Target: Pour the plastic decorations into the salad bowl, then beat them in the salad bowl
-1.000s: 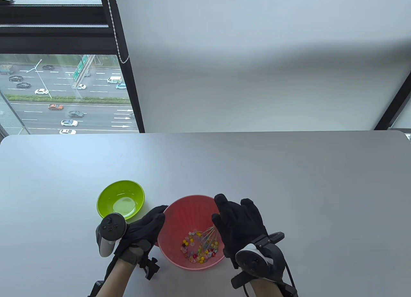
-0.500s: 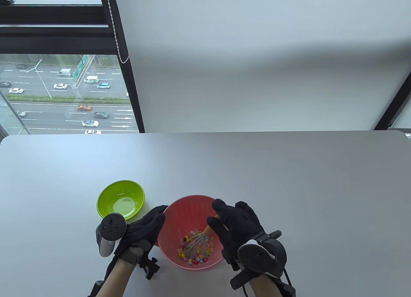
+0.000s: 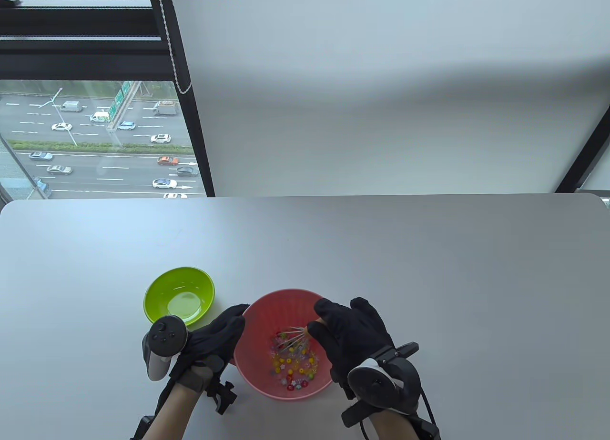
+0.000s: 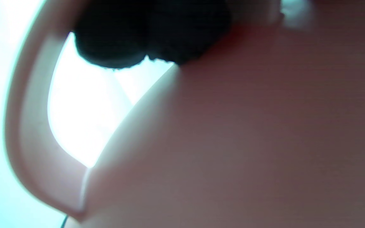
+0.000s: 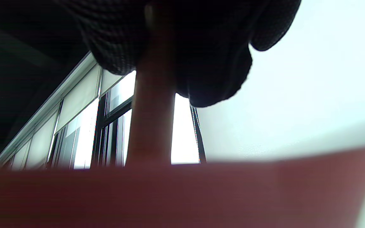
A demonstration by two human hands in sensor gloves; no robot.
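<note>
— Right hand (image 3: 355, 335) is curling round the whisk (image 3: 293, 339); its glove is hiding most of the orange handle.
— And the left hand (image 3: 214, 342)?
— It is gripping the salad bowl (image 3: 267, 316) by its near-left rim, fingers curled over the edge.
— Where are the decorations (image 3: 293, 366) lying?
— On the bowl's floor, under the wires. The green bowl (image 3: 179, 295) is sitting on the counter (image 3: 429, 268), left of both.

A: Hidden items?
B: Whisk (image 3: 294, 340) handle, covered by right hand (image 3: 355, 337). Left hand (image 3: 214, 342) fingertips, behind pink bowl (image 3: 267, 311) wall.
A: Blurred?
B: Bowl, both wrist views. Beads (image 3: 291, 366) too small to identify.
</note>
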